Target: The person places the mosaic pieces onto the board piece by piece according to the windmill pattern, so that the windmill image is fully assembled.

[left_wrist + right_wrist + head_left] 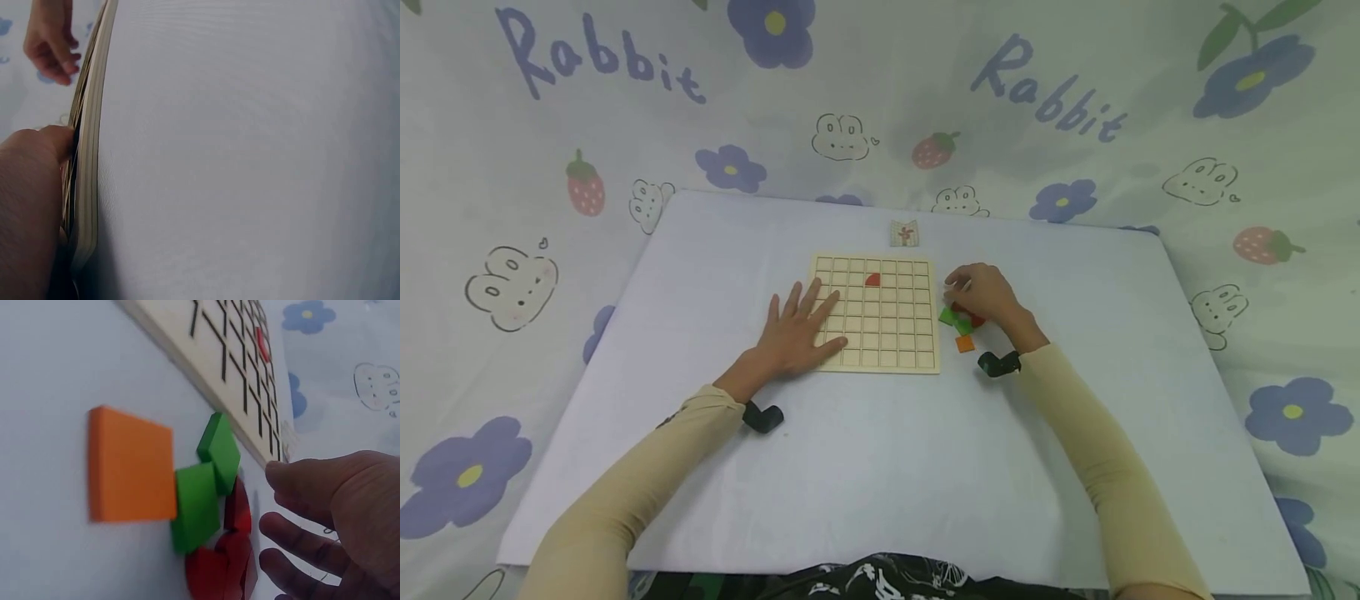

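A square wooden grid board (880, 315) lies flat on the white table with one red quarter-round piece (873, 280) in an upper cell. My left hand (793, 337) rests on the board's left side, fingers spread; in the left wrist view its thumb (59, 140) lies on the board's edge. Beyond the right edge, my right hand (985, 293) hovers over a small pile, fingers loosely bent, no piece visible in them. The pile holds an orange square (134, 465), two green pieces (197, 503) and several red rounded pieces (209, 575), partly hidden from above by the hand.
A small picture card (905, 233) lies behind the board. A printed curtain (880, 100) hangs along the table's back edge. Each wrist carries a black camera mount (997, 364). White table surface (880, 467) stretches in front of the board.
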Available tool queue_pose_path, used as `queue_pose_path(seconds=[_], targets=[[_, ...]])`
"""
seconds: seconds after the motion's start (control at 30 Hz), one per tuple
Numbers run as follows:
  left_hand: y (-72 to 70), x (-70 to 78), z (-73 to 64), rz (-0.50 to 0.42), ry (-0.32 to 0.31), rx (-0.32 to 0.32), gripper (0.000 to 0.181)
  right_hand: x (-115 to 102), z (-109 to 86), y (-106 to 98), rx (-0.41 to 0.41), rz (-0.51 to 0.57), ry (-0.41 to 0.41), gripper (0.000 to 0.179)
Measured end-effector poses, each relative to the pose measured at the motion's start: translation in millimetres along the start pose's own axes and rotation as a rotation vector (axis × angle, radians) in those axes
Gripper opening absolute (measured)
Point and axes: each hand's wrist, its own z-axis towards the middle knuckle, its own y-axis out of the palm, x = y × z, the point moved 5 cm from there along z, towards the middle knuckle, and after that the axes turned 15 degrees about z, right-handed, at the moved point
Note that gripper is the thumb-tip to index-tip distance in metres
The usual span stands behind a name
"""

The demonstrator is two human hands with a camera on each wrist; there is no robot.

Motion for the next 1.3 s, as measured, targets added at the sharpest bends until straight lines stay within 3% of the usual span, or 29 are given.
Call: queue_pose_path(seconds=[0.13, 0.3, 0.57, 0.87, 1.3], targets=[[0.1, -0.5, -0.5, -0.012, -0.003, -0.003, 0.087, 7.8, -8.9, -2.4, -0.062, -0.087, 0.060, 0.036], [-0.1, -0.9, -1.4, -0.010, -0.003, 0.003, 0.087, 16.7, -16.6, -5.1, -0.069, -0.148, 0.091, 0.038], [-4.1, -1.2, -2.9, -0.017, -0.001, 0.013, 0.086, 23.5, -24.8, -7.2, -0.053, -0.121, 0.022, 0.020], [-0.6, -0.1, -1.1, -0.026, 0.005, 0.028, 0.086, 23.0, -35.9, -14.1, -0.066, -0.111, 0.064, 0.025], [0.5, -0.3, -1.3, -0.031, 0.000, 0.042, 0.086, 25.8, -42.7, -24.9, -0.048, -0.103, -0.009, 0.031]])
